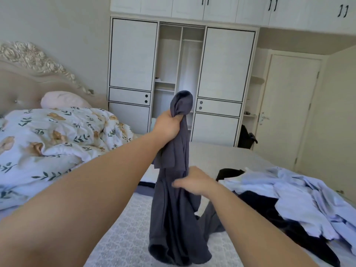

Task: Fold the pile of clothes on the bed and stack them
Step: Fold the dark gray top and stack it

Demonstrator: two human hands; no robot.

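My left hand (169,125) is raised over the bed and grips the top of a dark grey garment (175,218), which hangs down bunched to the mattress. My right hand (194,183) is lower, its fingers spread and touching the hanging cloth about halfway down; it is blurred. To the right lies the pile of clothes: light blue shirts (300,197) on top of black garments (273,214). A dark folded piece (146,186) lies flat on the bed behind the grey garment.
A rumpled floral duvet (57,139) and a pink pillow (63,100) fill the left of the bed (131,234). A padded headboard (21,89) stands at the left. A white wardrobe (133,60) with an open middle bay stands behind; a door (289,105) is at the right.
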